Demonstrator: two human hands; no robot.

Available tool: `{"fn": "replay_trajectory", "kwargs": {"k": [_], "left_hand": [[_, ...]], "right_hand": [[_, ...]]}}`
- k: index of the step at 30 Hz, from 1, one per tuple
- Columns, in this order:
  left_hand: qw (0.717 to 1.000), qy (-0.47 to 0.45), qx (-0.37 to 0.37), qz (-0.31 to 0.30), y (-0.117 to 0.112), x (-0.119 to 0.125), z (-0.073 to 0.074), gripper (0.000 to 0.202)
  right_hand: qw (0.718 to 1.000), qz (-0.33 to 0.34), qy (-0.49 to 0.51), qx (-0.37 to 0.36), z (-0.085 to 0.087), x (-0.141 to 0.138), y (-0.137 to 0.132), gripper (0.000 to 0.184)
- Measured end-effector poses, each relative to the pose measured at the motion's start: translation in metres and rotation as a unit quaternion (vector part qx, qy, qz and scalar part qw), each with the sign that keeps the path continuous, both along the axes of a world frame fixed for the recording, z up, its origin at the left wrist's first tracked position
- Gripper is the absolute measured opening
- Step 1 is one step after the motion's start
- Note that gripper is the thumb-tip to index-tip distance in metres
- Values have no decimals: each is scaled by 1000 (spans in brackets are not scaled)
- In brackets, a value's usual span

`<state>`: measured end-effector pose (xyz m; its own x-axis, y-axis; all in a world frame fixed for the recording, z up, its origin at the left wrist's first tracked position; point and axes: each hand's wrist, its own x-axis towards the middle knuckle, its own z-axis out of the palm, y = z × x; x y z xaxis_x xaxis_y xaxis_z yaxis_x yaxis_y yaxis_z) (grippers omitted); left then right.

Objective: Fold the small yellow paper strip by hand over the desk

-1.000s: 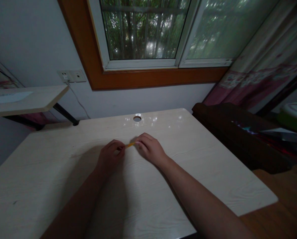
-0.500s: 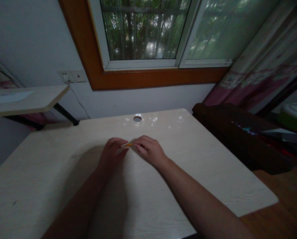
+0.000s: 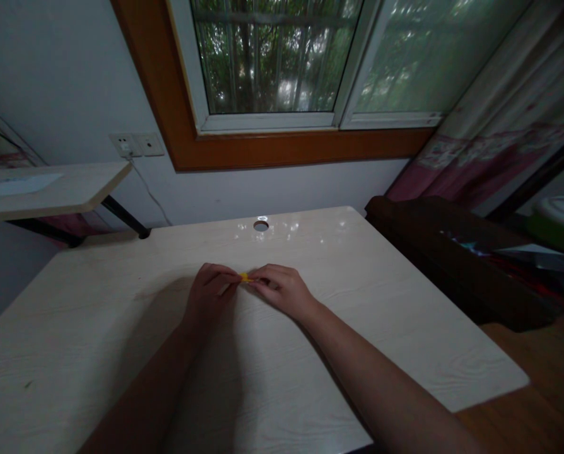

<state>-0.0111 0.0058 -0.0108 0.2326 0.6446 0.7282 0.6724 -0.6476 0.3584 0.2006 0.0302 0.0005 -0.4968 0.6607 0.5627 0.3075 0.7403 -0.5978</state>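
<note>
A small yellow piece [image 3: 245,277], thin and perhaps folded, shows between my two hands just above the pale wood-grain desk [image 3: 395,353]; its kind is too small to make out. My left hand [image 3: 212,290] pinches its left end between thumb and fingers. From the other side, my right hand [image 3: 282,287] pinches the right end, fingers bent and thumb beneath. Both ends of the piece are hidden by fingertips. The two hands are close together, with only the yellow middle part visible between them.
A round cable hole [image 3: 261,226] lies near the desk's back edge. A raised shelf [image 3: 74,192] on black legs stands at left. Behind are a window [image 3: 277,63] and a wall socket [image 3: 137,145] with a white cord. Dark wooden furniture [image 3: 452,265] stands at right.
My left thumb and fingers, apart half a second ago, have closed on the yellow piece's left end. More yellow shows now, and my right hand has shifted slightly.
</note>
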Motion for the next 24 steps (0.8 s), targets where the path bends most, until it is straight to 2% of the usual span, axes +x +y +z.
{"fn": "replay_trajectory", "kwargs": {"k": [4,6,11,19,24], "left_hand": [[1000,-10,-12,11,0,2,1,8],[999,-32,-28,14,0,4,1,14],[989,-110,-91,-36,-1,3,-1,32],[936,-240,-250,-64,-3,2,-7,25],[913,-283,-284,-78,-2,2,-11,27]], "right_hand": [[1000,6,14,-4,0,-1,0,15],[1000,3,25,-6,0,-1,0,13],[998,-9,59,-18,-1,-1,2,12],[998,2,55,-40,-4,-1,3,12],[998,15,46,-39,-4,-1,3,13]]}}
